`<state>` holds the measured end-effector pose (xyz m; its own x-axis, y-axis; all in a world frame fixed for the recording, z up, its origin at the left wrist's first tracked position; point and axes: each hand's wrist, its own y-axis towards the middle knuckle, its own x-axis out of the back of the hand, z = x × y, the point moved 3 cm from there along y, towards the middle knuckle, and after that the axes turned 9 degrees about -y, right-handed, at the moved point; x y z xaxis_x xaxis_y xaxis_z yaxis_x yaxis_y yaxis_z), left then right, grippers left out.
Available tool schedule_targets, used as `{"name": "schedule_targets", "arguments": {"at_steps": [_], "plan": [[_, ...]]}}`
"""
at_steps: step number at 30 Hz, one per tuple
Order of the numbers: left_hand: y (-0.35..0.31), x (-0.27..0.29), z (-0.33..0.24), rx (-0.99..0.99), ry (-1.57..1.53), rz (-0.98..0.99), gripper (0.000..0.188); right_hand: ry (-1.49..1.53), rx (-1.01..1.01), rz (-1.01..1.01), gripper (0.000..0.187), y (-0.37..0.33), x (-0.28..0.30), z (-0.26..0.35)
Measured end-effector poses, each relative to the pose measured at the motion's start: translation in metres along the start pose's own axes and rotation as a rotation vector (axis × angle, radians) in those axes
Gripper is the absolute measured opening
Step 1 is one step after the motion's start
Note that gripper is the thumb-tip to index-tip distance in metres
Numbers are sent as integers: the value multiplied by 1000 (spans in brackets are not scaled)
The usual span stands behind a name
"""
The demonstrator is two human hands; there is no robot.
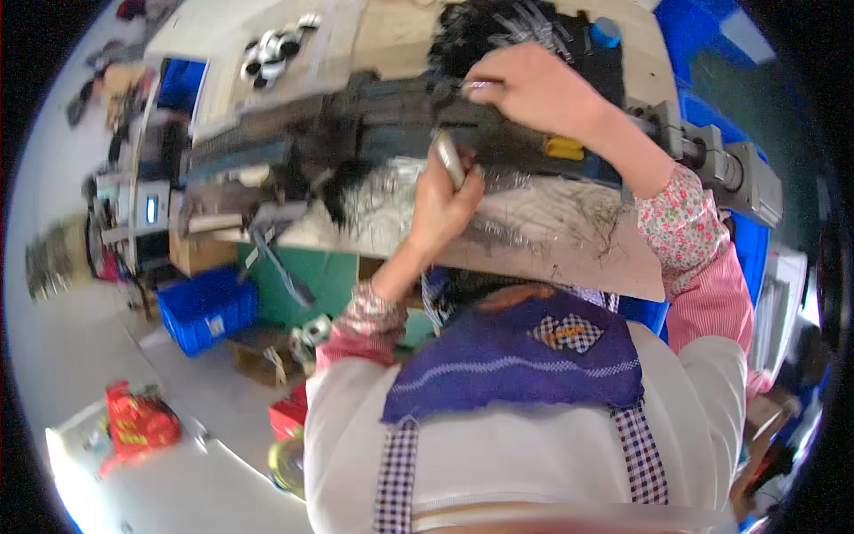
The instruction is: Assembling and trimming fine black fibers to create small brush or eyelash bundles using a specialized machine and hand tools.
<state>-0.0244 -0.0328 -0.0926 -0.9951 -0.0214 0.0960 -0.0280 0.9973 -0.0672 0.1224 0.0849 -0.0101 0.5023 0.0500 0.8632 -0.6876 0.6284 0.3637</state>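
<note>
My left hand (442, 200) is closed around a pale, shiny tool handle (450, 160), held upright at the near edge of a long dark metal machine bed (382, 120). What the handle's far end touches is blurred. My right hand (543, 89) hovers over the far side of the bed, its fingers pinched on a small slim shiny piece (483, 84) whose kind I cannot make out. Thin clear or metallic strips (534, 31) lie heaped on black material beyond this hand. More fine strips and wire-like bits (569, 214) are strewn on the near tabletop.
A grey motor-like unit (712, 156) sits at the bed's right end, near a yellow piece (564, 147). White and black rolls (269, 55) stand far left; a blue round lid (606, 33) lies far right. A blue crate (209, 307) and red bag (138, 423) are on the floor.
</note>
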Motion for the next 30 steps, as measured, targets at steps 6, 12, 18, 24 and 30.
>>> {"name": "schedule_targets", "arguments": {"at_steps": [6, 12, 18, 24, 30], "plan": [[-47, 89, 38, 172, -302, -282, 33, -212, -45, -51, 26, -83, 13, 58], [-38, 167, 35, 163, -522, -649, 33, -551, -459, 189, 18, -105, -38, -26], [-28, 159, 53, 39, -688, -702, 25, -496, -371, 106, 11, -113, -36, -24], [-30, 77, -4, -256, -712, -696, 20, -133, -381, 81, 16, -154, 20, 34], [12, -71, -66, 297, -793, 415, 26, 47, -299, 190, 16, -154, 36, 38]]}}
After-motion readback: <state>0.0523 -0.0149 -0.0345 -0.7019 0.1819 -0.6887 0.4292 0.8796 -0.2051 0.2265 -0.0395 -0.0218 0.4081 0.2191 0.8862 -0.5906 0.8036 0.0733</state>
